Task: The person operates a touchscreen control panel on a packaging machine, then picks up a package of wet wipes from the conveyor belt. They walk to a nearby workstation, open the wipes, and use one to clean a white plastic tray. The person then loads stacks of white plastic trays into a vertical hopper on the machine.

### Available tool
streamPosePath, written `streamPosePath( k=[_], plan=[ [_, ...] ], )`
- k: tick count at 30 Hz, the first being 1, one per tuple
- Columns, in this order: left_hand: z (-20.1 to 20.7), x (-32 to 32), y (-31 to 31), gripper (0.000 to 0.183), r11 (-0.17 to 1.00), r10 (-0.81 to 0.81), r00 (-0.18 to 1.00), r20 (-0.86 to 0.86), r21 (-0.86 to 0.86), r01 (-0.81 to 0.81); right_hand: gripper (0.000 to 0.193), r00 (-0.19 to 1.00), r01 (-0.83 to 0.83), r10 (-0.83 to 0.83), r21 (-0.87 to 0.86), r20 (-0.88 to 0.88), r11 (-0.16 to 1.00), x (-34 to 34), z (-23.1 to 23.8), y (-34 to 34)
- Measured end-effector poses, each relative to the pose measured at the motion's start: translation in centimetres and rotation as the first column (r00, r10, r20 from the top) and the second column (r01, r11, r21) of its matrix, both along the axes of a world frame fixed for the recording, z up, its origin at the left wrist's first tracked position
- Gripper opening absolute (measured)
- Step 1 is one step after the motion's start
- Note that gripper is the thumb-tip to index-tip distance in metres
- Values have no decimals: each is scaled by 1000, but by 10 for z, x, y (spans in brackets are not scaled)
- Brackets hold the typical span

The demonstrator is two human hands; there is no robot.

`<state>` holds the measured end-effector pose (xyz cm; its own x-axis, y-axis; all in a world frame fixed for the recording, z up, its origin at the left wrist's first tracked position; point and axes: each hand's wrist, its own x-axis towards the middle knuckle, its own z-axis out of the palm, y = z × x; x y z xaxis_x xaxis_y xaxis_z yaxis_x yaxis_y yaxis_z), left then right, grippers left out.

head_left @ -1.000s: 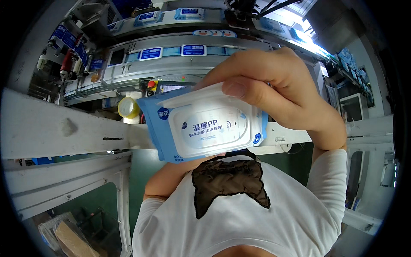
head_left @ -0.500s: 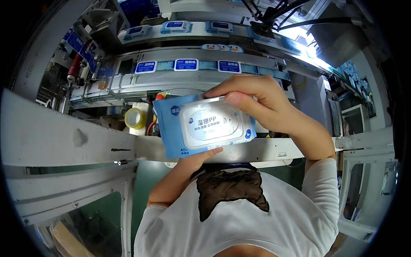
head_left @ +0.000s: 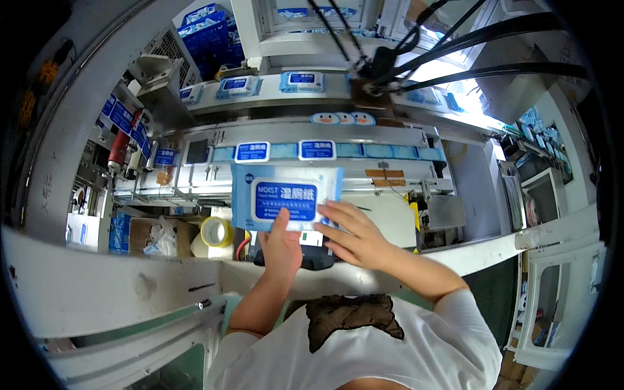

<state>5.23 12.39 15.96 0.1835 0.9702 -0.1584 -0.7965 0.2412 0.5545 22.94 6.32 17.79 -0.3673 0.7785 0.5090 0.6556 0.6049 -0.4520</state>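
A light-blue and white wet-wipe pack point(head_left: 242, 198) is held up in front of me, its top facing me. A dark-blue label point(head_left: 283, 195) with white rounded edges covers its lid. My left hand point(head_left: 281, 250) grips the lower edge, thumb on the front and the other fingers mostly hidden behind. At the pack's lower right corner, my right hand point(head_left: 356, 237) rests its fingertips, which are stretched out and apart.
Beyond the pack, a label strip point(head_left: 383, 151) runs along a metal machine. Further back, a conveyor point(head_left: 270, 91) carries several wipe packs under a black-armed picker point(head_left: 374, 81). A yellow tape roll point(head_left: 216, 232) sits left, beside a cardboard box point(head_left: 140, 237). Blue crates point(head_left: 205, 42) stand far left.
The lid, bare white before, now shows the dark-blue label. My right hand has moved from the pack's top edge to its lower right corner. The packs behind have shifted in view.
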Motion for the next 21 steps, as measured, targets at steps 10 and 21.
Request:
streamPosePath(
  k=[10,21],
  plan=[
    [-103,70,333,37,960,-139,979,-147,-262,97,36,764,637,-568,-221,305,738,32,-134,-97],
    [-181,215,524,27,856,-151,987,-60,-507,100,26,728,685,-601,-305,331,662,30,-133,-92]
  ],
)
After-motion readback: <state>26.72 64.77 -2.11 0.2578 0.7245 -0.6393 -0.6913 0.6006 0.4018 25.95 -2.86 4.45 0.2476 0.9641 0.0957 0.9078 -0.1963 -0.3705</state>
